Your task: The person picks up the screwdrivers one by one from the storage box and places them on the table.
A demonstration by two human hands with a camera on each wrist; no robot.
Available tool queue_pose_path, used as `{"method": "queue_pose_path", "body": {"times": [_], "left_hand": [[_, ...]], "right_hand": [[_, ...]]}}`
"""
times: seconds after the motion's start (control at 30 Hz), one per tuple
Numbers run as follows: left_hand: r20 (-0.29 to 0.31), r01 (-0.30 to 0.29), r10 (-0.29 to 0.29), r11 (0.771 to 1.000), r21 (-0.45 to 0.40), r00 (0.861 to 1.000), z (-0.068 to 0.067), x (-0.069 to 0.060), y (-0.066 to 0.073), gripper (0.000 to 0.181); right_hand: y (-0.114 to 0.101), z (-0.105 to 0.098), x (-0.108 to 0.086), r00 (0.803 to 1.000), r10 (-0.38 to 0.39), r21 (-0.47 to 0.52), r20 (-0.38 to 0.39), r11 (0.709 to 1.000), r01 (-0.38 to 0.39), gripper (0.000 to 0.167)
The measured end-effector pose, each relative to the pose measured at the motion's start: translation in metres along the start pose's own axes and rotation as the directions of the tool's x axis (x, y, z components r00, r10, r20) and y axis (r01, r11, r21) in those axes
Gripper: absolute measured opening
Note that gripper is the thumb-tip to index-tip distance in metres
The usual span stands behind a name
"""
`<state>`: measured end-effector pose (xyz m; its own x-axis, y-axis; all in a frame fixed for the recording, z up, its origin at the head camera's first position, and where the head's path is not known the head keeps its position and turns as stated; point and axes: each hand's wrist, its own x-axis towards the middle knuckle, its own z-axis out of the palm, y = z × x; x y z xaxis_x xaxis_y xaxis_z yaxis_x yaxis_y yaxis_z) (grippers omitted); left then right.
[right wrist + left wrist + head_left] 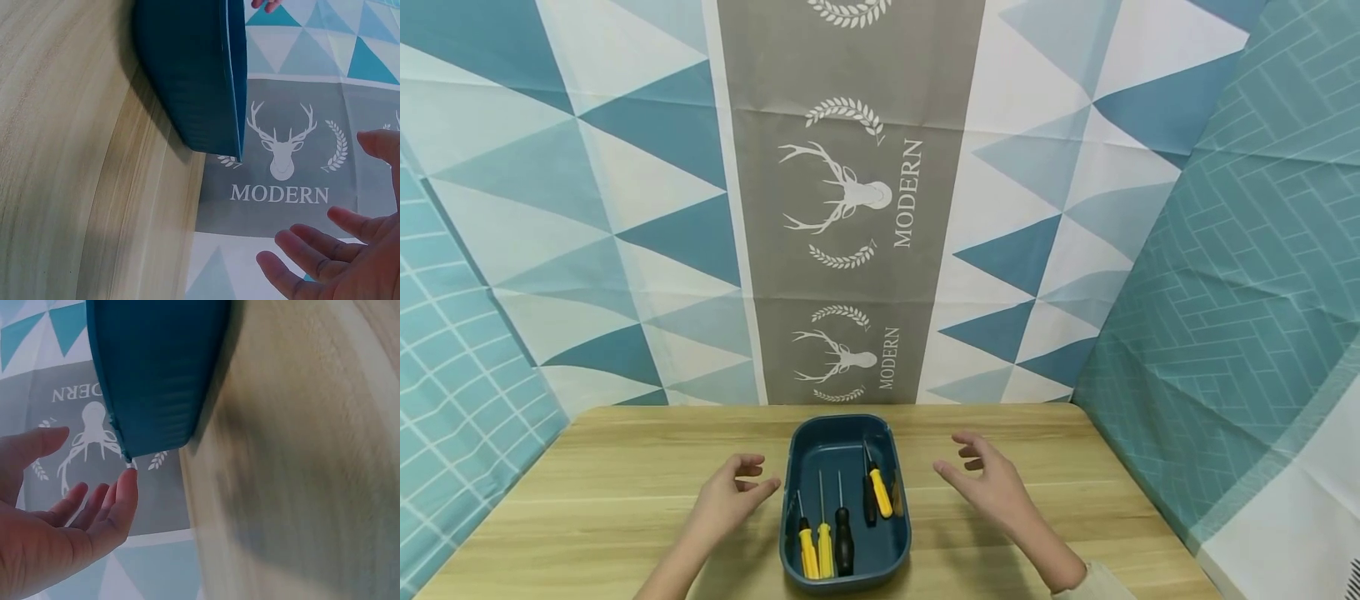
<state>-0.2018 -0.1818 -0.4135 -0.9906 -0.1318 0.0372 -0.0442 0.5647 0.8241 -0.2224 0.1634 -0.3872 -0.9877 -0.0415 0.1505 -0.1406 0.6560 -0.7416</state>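
Note:
A dark blue rectangular bin [880,546] stands on the table, holding several screwdrivers. At its near left lie a yellow-and-black screwdriver [807,550], a yellow screwdriver [825,550] and a black screwdriver [843,542]. On the right side, another yellow-and-black screwdriver [880,493] lies against a dark handle [869,502]. My left hand [726,498] hovers left of the bin with loosely bent fingers and nothing in its grasp. To the right, my right hand [992,487] is raised, fingers spread, also holding nothing. Both wrist views show the bin's outer wall [156,375] apart from the palms.
The wooden table [625,508] extends on both sides of the bin. Behind it hangs a patterned cloth [850,275] with deer heads and triangles. Teal sheeting [1240,267] closes off the right side, and light blue checked sheeting [460,400] the left.

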Motion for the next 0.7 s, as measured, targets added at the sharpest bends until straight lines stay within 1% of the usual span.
{"method": "queue_pose_path", "body": {"times": [0.1, 0.23, 0.4, 0.53, 0.7], "left_hand": [[0.004, 0.016, -0.016, 1.000, -0.022, 1.000, 0.004, 0.000, -0.002, 0.053], [0.018, 0.048, -0.046, 0.995, -0.085, 0.999, 0.009, 0.002, -0.004, 0.051], [0.033, 0.068, -0.064, 0.986, -0.152, 0.997, 0.015, 0.003, -0.005, 0.051], [0.043, 0.081, -0.074, 0.980, -0.180, 0.996, 0.018, 0.003, -0.007, 0.052], [0.050, 0.094, -0.086, 0.976, -0.195, 0.995, 0.021, 0.004, -0.011, 0.051]], "right_hand": [[0.000, 0.000, 0.000, 1.000, 0.011, 0.018, 0.013, 1.000, -0.011, 0.059], [-0.001, 0.001, -0.001, 1.000, 0.019, 0.031, 0.025, 0.999, -0.020, 0.058], [-0.001, 0.002, -0.001, 0.999, 0.026, 0.049, 0.035, 0.998, -0.028, 0.056], [0.001, 0.003, 0.000, 0.999, 0.030, 0.070, 0.044, 0.997, -0.033, 0.054], [0.002, 0.004, 0.000, 0.998, 0.041, 0.104, 0.053, 0.993, -0.047, 0.052]]}}
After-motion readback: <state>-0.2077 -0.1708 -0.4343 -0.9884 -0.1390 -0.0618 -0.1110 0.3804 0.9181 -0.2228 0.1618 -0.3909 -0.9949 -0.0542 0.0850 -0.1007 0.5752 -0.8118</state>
